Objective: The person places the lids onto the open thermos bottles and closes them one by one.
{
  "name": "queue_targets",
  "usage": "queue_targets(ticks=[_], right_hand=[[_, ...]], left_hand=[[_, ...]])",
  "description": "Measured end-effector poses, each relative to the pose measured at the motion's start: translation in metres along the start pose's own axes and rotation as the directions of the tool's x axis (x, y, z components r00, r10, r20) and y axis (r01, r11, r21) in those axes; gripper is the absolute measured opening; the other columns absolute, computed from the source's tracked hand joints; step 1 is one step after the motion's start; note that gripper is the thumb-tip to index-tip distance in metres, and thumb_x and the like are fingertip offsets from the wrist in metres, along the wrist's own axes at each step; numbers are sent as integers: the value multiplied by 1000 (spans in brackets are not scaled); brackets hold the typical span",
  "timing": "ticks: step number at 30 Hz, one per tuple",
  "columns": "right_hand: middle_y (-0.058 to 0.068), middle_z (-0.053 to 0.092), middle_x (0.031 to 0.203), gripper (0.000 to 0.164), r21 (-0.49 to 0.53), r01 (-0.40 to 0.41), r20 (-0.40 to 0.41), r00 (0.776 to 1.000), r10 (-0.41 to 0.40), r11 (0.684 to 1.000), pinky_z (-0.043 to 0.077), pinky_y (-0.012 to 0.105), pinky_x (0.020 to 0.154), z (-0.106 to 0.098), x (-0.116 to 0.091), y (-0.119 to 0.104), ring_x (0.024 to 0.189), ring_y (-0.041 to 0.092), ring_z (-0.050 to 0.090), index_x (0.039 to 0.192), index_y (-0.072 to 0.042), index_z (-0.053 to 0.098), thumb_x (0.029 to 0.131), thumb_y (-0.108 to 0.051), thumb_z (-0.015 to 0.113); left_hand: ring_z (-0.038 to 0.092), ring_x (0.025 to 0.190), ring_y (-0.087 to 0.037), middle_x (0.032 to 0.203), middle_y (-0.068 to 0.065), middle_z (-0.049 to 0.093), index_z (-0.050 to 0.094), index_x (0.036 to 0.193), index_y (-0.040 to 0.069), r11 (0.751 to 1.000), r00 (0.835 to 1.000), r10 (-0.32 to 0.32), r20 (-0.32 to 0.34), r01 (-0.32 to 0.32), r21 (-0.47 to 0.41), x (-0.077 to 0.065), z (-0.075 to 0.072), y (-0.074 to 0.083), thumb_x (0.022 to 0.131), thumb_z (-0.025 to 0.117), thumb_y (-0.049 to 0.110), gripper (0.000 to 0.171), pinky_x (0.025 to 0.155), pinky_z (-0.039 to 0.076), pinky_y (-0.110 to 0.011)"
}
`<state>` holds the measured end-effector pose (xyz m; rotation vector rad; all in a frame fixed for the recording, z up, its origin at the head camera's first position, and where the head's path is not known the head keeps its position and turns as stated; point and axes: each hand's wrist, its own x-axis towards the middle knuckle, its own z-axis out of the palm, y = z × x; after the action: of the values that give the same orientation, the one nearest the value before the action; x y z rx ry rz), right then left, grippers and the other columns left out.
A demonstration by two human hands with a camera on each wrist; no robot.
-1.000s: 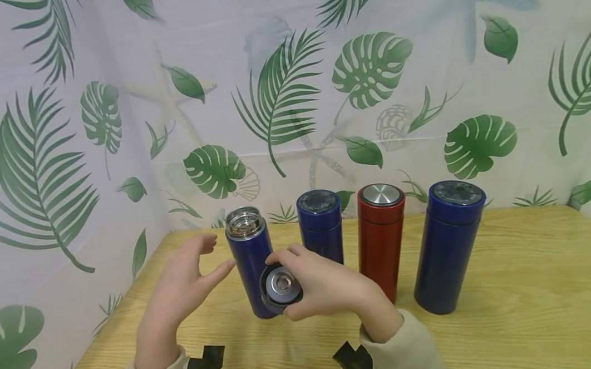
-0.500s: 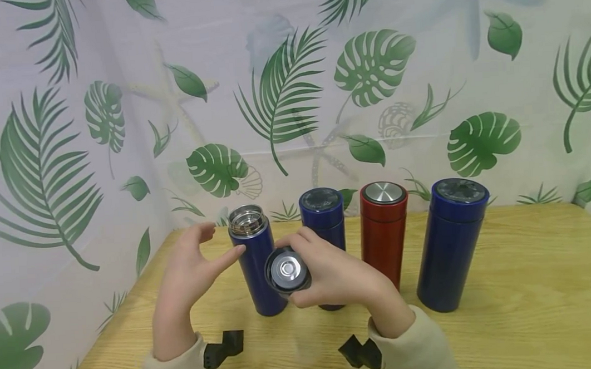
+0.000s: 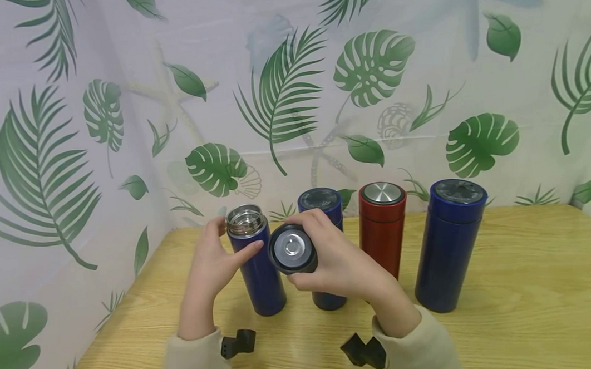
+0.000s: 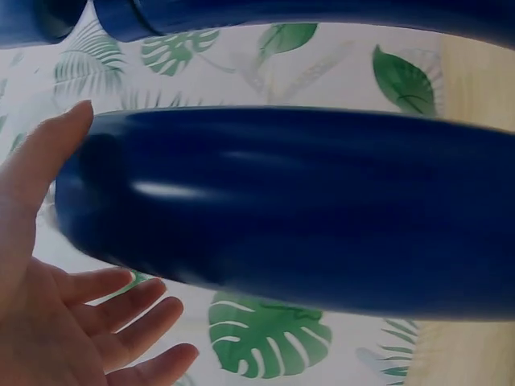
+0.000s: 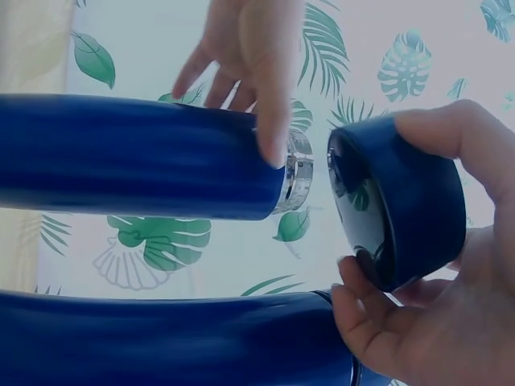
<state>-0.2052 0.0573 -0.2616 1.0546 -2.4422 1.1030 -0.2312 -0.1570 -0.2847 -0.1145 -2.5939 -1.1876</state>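
An uncapped blue thermos flask (image 3: 261, 278) stands upright on the table, its bare steel neck showing. My left hand (image 3: 215, 266) is spread around its upper part, thumb in front and fingers on the far left side. In the left wrist view the fingers of that hand (image 4: 60, 322) are loosely extended beside the flask, with the thumb tip right at its edge. My right hand (image 3: 331, 255) holds the flask's blue lid (image 5: 426, 201) between thumb and fingers. The lid is tipped sideways, its underside toward the head camera, just right of the flask's neck.
A capped blue thermos (image 3: 330, 301) stands behind my right hand, partly covered by it. A capped red thermos (image 3: 382, 235) and another capped blue one (image 3: 449, 254) stand farther right on the wooden table (image 3: 542, 294). A leaf-patterned cloth (image 3: 291, 95) hangs behind.
My left hand has moved right to the uncapped flask. My right hand has raised the lid up to near the flask's neck. The standing flasks stay in place.
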Motion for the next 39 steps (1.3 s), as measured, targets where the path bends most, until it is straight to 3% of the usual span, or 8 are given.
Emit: queue_targets(ticks=[8, 12, 17, 25, 31, 39], right_hand=[[8, 40, 116, 78, 70, -71, -85, 993, 77, 995, 43, 35, 82, -4, -3, -6, 98, 16, 47, 129, -6, 31, 65, -11, 75], [9, 41, 115, 79, 105, -94, -122, 987, 107, 990, 43, 36, 82, -6, -4, -8, 98, 17, 49, 127, -5, 29, 64, -8, 76], [10, 45, 113, 78, 100, -62, -173, 982, 79, 993, 44, 36, 81, -10, -5, -9, 97, 19, 50, 125, -1, 31, 62, -5, 77], [11, 51, 110, 75, 68, -42, -224, 973, 56, 997, 45, 37, 80, -16, -8, -7, 96, 20, 52, 122, -1, 35, 61, -4, 78], [9, 48, 112, 75, 41, -33, -256, 966, 42, 999, 43, 38, 82, -23, -12, -8, 99, 20, 48, 122, -2, 38, 60, -8, 80], [8, 47, 111, 74, 27, -3, -287, 958, 10, 1000, 42, 39, 82, -30, -15, -8, 96, 19, 48, 122, -2, 42, 59, -7, 80]], left_hand=[[46, 109, -31, 119, -18, 48, 34, 127, -2, 999, 1000, 8, 6, -7, -53, 4, 11, -2, 72, 71, 38, 78, 90, 37, -46], [47, 109, -31, 118, -18, 49, 35, 127, -1, 1000, 1000, -11, 5, 11, -13, 2, 9, 0, 71, 71, 41, 79, 89, 38, -46], [48, 107, -30, 115, -17, 52, 38, 124, -2, 999, 999, -22, 36, 20, 41, 0, 4, 3, 67, 73, 44, 81, 86, 40, -45], [54, 96, -24, 103, -10, 58, 46, 116, 2, 995, 990, 73, 122, -80, 57, -8, -2, 8, 66, 75, 40, 69, 77, 45, -40], [55, 92, -18, 100, -3, 59, 47, 117, 5, 981, 955, 190, 229, -191, -19, -14, -5, 12, 65, 78, 33, 67, 76, 45, -37], [56, 85, -13, 95, 0, 59, 47, 113, 4, 940, 869, 340, 358, -327, -99, -17, -5, 18, 66, 77, 30, 62, 71, 46, -31]])
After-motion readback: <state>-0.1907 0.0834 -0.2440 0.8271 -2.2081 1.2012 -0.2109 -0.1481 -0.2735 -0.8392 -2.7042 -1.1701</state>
